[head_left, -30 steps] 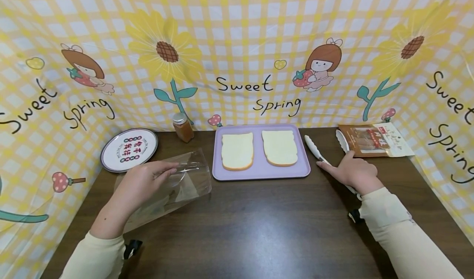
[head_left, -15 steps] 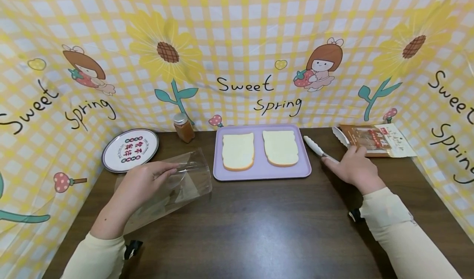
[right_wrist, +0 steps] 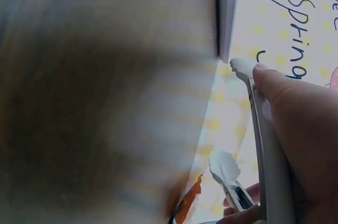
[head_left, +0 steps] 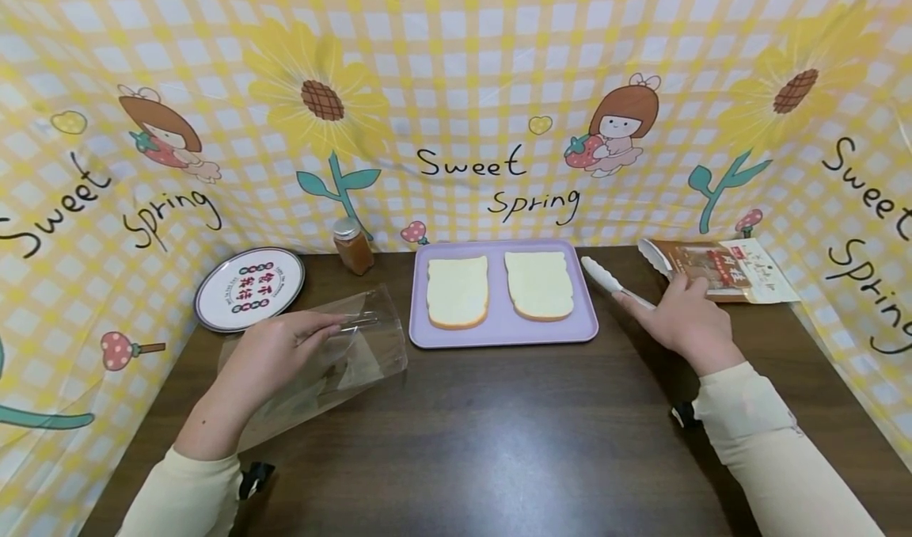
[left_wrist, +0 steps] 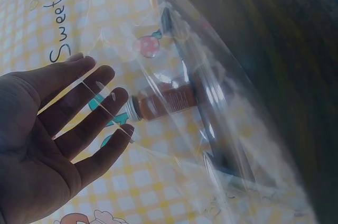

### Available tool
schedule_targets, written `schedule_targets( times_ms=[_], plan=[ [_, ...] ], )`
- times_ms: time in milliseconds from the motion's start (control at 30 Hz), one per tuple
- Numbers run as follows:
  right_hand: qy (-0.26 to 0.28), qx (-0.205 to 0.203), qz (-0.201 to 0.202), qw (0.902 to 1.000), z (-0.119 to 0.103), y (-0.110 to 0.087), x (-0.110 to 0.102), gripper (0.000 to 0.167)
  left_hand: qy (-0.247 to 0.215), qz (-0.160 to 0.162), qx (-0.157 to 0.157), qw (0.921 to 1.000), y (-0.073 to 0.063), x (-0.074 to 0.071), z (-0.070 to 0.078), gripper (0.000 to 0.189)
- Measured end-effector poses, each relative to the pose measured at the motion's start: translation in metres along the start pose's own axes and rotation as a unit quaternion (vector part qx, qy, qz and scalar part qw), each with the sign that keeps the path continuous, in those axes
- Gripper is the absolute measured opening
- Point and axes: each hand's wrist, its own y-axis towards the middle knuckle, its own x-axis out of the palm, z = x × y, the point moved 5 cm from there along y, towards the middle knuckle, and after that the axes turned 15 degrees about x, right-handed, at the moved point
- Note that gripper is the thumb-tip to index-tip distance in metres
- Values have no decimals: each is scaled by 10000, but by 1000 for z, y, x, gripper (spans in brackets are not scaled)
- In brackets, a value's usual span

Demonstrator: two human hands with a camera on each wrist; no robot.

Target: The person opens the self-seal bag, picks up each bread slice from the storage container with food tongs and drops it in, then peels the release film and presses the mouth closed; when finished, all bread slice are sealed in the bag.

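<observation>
In the head view my left hand (head_left: pixel 274 347) pinches the upper edge of a clear plastic bag (head_left: pixel 363 355), which hangs tilted over the table's left side. The left wrist view has the bag stretched in front of the left hand (left_wrist: pixel 68 123). My right hand (head_left: pixel 691 323) holds white-tipped tongs (head_left: pixel 602 274). Their two arms are spread apart in the right wrist view, the thumb of the right hand (right_wrist: pixel 306 113) along one arm. Beside that hand lies a brown-and-white food packet (head_left: pixel 758 272), its left end gaping. The hand hides much of the tongs in the head view.
A lilac tray (head_left: pixel 499 337) bears two bread slices, a left slice (head_left: pixel 457 291) and a right slice (head_left: pixel 539 283). Behind the bag stand a printed plate (head_left: pixel 221 283) and a jar of brown contents (head_left: pixel 354 250). Patterned cloth (head_left: pixel 456 85) walls the table's back and sides.
My right hand has shifted slightly right and away, closer to the packet. The packet's left end gapes more than before. My left hand keeps its place with the bag.
</observation>
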Motion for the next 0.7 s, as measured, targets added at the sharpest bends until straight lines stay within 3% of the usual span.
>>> schedule_targets(
  times_ms=[367, 700],
  plan=[
    [339, -108, 507, 9981, -4, -4, -15, 140, 50, -3, 54, 10000, 0, 1, -3, 25],
    [684, -380, 780, 9939, -31, -33, -30, 134, 41, 30, 51, 10000, -1, 0, -1, 25]
  ],
)
